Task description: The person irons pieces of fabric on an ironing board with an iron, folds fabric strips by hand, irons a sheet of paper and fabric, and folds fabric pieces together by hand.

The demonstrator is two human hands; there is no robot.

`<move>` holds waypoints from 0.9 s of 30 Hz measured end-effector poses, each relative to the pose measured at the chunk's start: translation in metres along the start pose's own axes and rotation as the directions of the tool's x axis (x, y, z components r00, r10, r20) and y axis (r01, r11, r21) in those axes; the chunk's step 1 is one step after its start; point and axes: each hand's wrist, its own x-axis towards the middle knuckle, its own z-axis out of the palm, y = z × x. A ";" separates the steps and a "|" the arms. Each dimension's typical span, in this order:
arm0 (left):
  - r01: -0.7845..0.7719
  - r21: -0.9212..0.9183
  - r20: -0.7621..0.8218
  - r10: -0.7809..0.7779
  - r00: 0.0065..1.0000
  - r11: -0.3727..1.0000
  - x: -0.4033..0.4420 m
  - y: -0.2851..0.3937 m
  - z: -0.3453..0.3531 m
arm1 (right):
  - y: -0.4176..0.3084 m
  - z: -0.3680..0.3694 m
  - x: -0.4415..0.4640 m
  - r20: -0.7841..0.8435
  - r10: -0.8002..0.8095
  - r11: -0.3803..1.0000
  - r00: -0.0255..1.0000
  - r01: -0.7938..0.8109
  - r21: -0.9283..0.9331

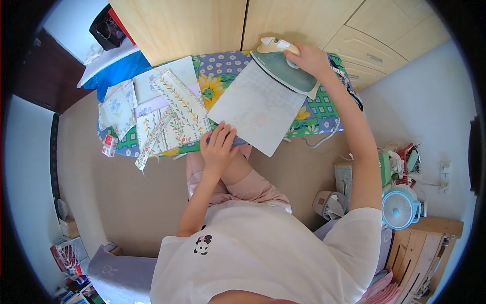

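Note:
My right hand (pixel 306 58) is wrapped round the handle of a green and cream iron (pixel 283 68). The iron lies over the upper right part of a white square sheet (pixel 260 109), through which a faint print shows. My left hand (pixel 219 144) rests at the board's front edge, by the sheet's lower left side, its fingers spread and holding nothing. Left of the sheet, floral fabric pieces (pixel 174 121) lie overlapping on the patterned ironing board (pixel 223 66). A folded pale blue print cloth (pixel 119 109) is farther left.
Wooden cabinets (pixel 298 20) stand behind the board. A small red and white box (pixel 110 145) sits at its left front edge. The iron's cord (pixel 329 136) hangs at the right. A bin (pixel 330 204) and a fan (pixel 400 207) are at the lower right.

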 end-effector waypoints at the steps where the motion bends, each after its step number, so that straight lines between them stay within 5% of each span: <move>1: 0.001 -0.001 0.000 -0.001 1.000 1.000 0.000 0.000 0.000 | 0.001 0.001 0.002 -0.003 0.000 1.000 1.000 0.000 0.000; 9: -0.031 0.033 0.008 0.030 1.000 0.999 0.000 -0.002 0.000 | 0.004 0.000 0.010 0.018 0.023 0.997 1.000 -0.021 -0.081; 13: -0.020 0.004 0.021 0.020 1.000 1.000 0.000 -0.002 -0.001 | 0.007 0.004 0.008 -0.100 -0.028 0.997 0.995 0.021 -0.071; 18: -0.032 0.007 0.001 0.032 0.999 0.999 0.002 -0.002 -0.005 | -0.004 -0.014 -0.004 -0.003 0.075 0.997 0.997 -0.075 0.019; 27: -0.035 -0.004 -0.033 0.035 0.999 0.999 0.000 -0.003 -0.001 | -0.012 -0.056 -0.052 -0.088 0.022 0.991 0.996 -0.010 0.136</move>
